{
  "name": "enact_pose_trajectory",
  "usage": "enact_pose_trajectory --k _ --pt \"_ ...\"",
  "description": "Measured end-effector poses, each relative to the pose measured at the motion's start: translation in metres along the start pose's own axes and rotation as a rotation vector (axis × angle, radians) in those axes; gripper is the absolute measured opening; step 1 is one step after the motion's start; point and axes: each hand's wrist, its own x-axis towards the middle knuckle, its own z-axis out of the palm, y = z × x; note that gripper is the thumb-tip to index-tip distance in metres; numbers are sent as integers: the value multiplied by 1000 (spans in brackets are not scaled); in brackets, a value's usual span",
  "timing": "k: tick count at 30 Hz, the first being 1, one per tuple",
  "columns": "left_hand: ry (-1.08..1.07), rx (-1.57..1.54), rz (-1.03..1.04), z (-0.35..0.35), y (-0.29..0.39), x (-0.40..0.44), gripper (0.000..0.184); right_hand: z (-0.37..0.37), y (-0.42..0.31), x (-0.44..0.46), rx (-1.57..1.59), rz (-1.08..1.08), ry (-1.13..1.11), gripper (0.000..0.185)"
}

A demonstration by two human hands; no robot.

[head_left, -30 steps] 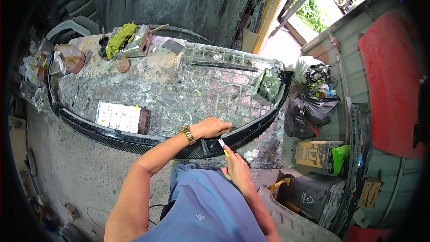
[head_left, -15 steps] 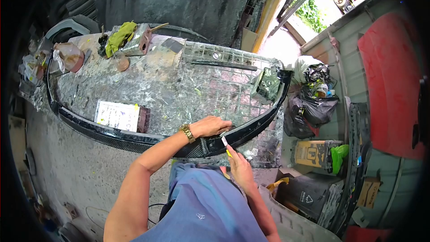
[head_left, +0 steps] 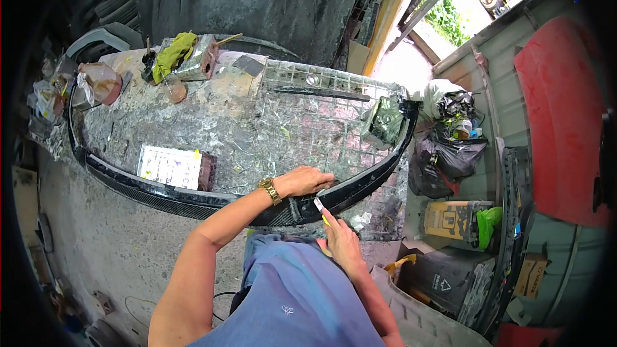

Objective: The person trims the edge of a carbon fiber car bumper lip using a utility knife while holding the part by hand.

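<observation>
Well, from my remote seat I judge that everything hinges on how the tool (head_left: 319,206) crosses the strip (head_left: 366,187). I have the right hand (head_left: 342,239) on the near side, fingers closed around the tool's yellow handle; the tool slants far and a little left, its pale tip over the strip. I cannot tell whether that tip touches. The strip is long, black and curved, bowing toward me along the near edge of the bench (head_left: 218,115), its two ends reaching far left and far right. Where my hands are, just right of the bow's middle, its long axis runs from near left to far right, so the tool lies across it rather than along it.

My left hand (head_left: 302,182), below a gold watch (head_left: 268,191), is on the far side, its forearm passing over the strip. Its fingers are bent and point right, near the strip's inner edge; I cannot tell whether they grasp anything. Of the two, the right hand sits nearer the tip. A box (head_left: 170,167) lies left, inside the curve, and a block (head_left: 380,123) far right.
</observation>
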Motion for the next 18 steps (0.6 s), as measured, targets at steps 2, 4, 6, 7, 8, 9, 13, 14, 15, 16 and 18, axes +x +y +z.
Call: enact_pose_trajectory --k 2,4,6,7,8,9,13,14,15,16,18 --pt "-12 13 -19 -2 2 0 22 2 0 0 1 14 9 50" --pt "-10 9 -20 -3 3 -1 22 3 -2 1 3 29 18 50" --pt "-8 4 -19 -3 3 0 22 4 -3 2 -30 43 14 49" --pt "-1 -4 -12 -2 2 0 21 4 -3 3 -30 44 14 49" --pt "6 -11 -5 -2 2 -1 21 4 -4 4 -26 36 28 48" --pt "5 -12 -5 -1 1 -1 21 4 -4 5 -22 29 43 47" --pt "19 -45 -9 2 -3 1 21 16 6 6 189 -115 229 46" --pt "28 -53 -8 3 -4 0 21 15 8 6 434 38 136 46" --pt "29 -54 -8 3 -4 0 21 13 9 5 677 194 41 46" --pt "28 -59 -7 4 -5 1 21 11 13 5 650 157 75 48" --pt "28 -64 -5 3 -4 1 22 4 12 0 544 92 95 50"
